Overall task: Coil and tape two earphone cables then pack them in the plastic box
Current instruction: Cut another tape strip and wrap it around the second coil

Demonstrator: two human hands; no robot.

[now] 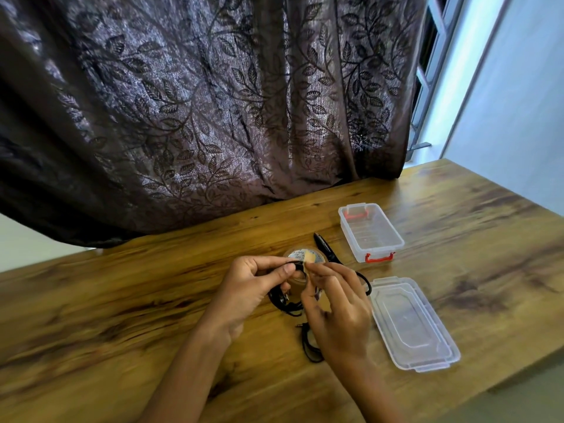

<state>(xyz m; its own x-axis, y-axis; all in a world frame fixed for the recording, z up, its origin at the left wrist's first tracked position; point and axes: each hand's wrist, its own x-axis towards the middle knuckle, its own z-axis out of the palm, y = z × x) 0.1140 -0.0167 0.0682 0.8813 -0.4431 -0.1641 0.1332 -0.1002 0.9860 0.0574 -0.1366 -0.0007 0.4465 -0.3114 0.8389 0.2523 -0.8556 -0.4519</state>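
Coiled black earphone cable (290, 308) was held above the table, pinched at its top between thumb and curled fingers of the left hand (253, 288); the loops hung just below those fingers. Right hand (335, 306), touching the coil's right side, pinched a short tan tape strip (310, 258) against it with its fingertips. Second black earphone cable (305, 340) lay loose on the wooden table (152, 300) beneath the right palm. Clear tape roll (319, 257) sat just beyond the fingertips, black scissors (323, 245) beside it. Open clear plastic box with red latches (352, 242) stood beyond-right of the right hand; its clear lid (412, 322) lay just right.
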